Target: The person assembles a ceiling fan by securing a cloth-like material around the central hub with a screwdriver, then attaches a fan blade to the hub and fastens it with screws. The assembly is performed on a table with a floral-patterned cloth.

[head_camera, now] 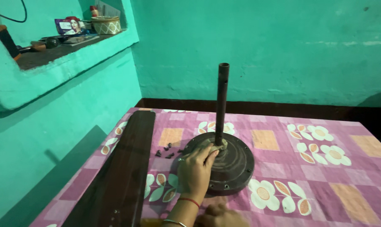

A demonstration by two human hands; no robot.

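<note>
Right hand (219, 217) down at the near edge of the bed (325, 168), blurry, grip impossible to tell. Left hand (195, 170) pinching something small on the fan motor (224, 162), mid-bed. Blades (119, 168) already off along the left edge, screws (167, 152) loose beside. Rod (221, 105) not yet removed.

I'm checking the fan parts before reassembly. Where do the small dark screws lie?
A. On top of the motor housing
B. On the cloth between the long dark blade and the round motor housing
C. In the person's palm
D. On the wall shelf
B: the screws lie loose on the flowered cloth, between the blade and the motor housing.
</note>
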